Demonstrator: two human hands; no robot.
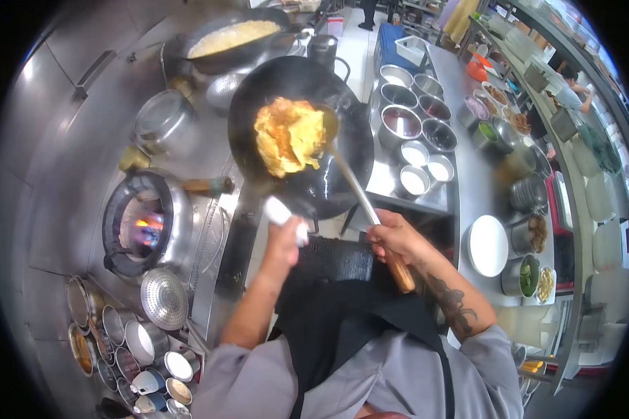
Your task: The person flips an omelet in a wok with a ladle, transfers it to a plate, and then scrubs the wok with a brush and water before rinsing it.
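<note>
A black wok (328, 185) is off the burner, with a yellow and orange-brown mass of fried egg (290, 136) high on its surface. My left hand (284, 243) is closed around a folded white cloth (278, 211) at the wok's near edge; whether it also grips the wok through the cloth is hard to see. In my right hand (395, 236) is a long ladle (353, 181) with a metal shaft and wooden handle. The ladle's bowl rests beside the egg, partly hidden by it.
To the left, a gas burner (147, 223) shows flames. A perforated skimmer (164, 299) lies below it, near several seasoning pots. Behind stands another wok (234, 42) of pale food. On the right counter are metal containers (401, 124) and a white plate (488, 246). A person (574, 91) is at far right.
</note>
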